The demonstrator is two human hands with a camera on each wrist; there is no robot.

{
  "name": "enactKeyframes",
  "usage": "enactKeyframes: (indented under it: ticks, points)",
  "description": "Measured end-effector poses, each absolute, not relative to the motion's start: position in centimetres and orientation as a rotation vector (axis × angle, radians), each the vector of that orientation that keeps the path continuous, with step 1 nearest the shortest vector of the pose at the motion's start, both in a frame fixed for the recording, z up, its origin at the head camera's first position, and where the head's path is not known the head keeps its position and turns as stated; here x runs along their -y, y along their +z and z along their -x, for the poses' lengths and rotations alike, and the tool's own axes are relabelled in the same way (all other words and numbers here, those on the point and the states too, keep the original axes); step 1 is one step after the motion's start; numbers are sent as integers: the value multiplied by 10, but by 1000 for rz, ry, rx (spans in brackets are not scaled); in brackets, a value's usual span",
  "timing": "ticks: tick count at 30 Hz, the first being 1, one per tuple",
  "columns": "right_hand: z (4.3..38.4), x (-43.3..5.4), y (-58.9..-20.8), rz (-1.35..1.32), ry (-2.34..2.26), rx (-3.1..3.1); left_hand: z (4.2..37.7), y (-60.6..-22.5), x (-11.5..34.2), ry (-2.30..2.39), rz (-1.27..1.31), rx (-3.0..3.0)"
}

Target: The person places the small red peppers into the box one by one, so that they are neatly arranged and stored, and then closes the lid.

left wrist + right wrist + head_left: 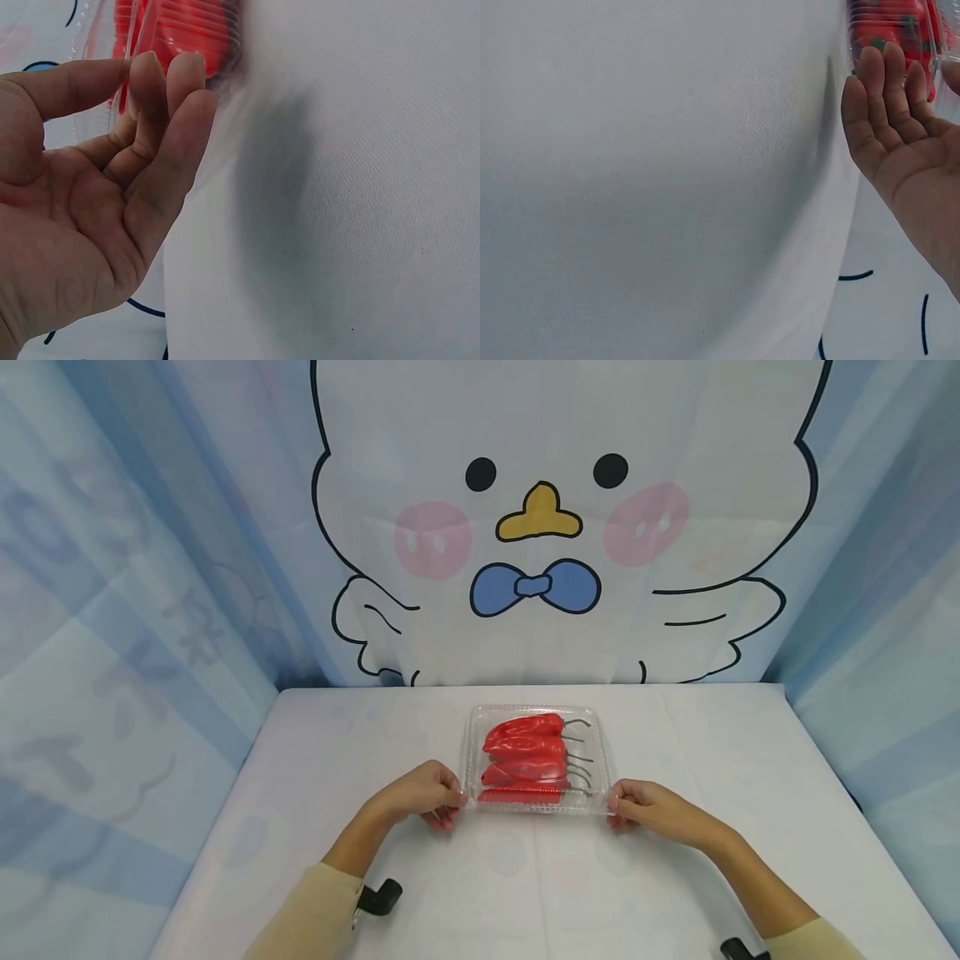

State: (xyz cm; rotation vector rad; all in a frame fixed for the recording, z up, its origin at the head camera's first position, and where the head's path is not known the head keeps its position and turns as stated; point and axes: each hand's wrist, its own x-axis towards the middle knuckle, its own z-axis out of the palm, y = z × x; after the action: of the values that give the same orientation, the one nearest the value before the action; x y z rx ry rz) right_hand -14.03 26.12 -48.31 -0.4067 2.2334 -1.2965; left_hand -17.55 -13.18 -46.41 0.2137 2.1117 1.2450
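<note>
A clear plastic clamshell box (pixel 472 745) lies near the far middle of the white table, its lid closed over several red peppers (pixel 525 747). Their thin green-grey stems point right in the head view. My left hand (pixel 423 793) pinches the box's near left corner between thumb and fingers. At the near right corner, my right hand (pixel 656 812) grips the edge in the same way. In the left wrist view the fingertips meet at the ridged box wall (pixel 199 19). The right wrist view has the fingers under the box edge, with the thumb partly cut off.
The white cloth-covered table (pixel 540 893) spreads around the box. Behind it hangs a curtain (pixel 540 643) printed with a cartoon bird, and blue curtains (pixel 135 635) close both sides. Black wrist mounts (pixel 381 897) sit by both sleeves.
</note>
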Motion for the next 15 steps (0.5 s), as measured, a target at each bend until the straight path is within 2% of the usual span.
enactKeyframes:
  ticks: [15]
  points:
    - [139, -260, -484, 450, -1276, -2262, 174, -463, 131, 1247, -178, -2088]
